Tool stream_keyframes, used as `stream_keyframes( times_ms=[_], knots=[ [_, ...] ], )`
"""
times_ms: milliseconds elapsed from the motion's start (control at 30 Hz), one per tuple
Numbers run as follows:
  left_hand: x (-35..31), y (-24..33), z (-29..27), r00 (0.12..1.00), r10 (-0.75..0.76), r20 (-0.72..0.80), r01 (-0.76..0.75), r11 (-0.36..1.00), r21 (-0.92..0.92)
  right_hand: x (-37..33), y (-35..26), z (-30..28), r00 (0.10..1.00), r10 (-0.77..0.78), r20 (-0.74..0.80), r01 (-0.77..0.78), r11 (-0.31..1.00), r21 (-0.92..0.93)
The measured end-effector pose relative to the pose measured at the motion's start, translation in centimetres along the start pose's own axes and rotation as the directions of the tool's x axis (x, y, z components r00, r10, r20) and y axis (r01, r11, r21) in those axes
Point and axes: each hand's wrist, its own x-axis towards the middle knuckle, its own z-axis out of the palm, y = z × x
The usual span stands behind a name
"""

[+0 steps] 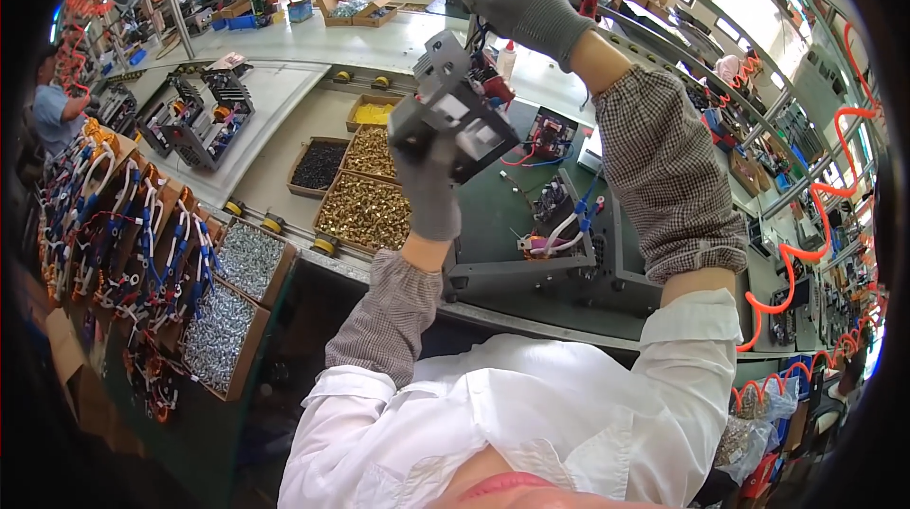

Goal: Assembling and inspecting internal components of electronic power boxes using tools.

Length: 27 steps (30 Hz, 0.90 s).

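Head view, centre and upper middle of frame. Left hand (431, 189), grey-gloved, clamped from below on a grey metal module (453, 118), held raised above the table (284, 92) and tilted, long axis running from upper left to lower right. Right hand (526, 5), also gloved, higher and further toward the top edge, closed on dark wires (480, 30) trailing down to the module's upper end. Left hand nearer, carrying the weight. Below, open grey chassis (559, 263) on the green mat; trays of brass screws (365, 210) at left.
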Motion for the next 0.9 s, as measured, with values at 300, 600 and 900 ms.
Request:
stream_keyframes(
  times_ms=[300,600,900],
  knots=[
    [0.3,5.7,0.7,0.863,-0.457,0.216,0.505,0.750,-0.428,-10.7,4.9,6.0,0.998,-0.039,0.044,0.023,0.947,0.320],
    [4.0,3.2,0.5,0.979,0.081,0.184,-0.134,0.947,0.291,-24.8,0.8,0.5,0.891,0.240,-0.386,-0.070,0.912,0.405],
    [-2.5,0.3,3.4,0.614,-0.752,0.242,-0.525,-0.160,0.836,-35.6,-5.1,7.5,0.998,0.051,-0.045,-0.053,0.998,-0.037]
  ],
)
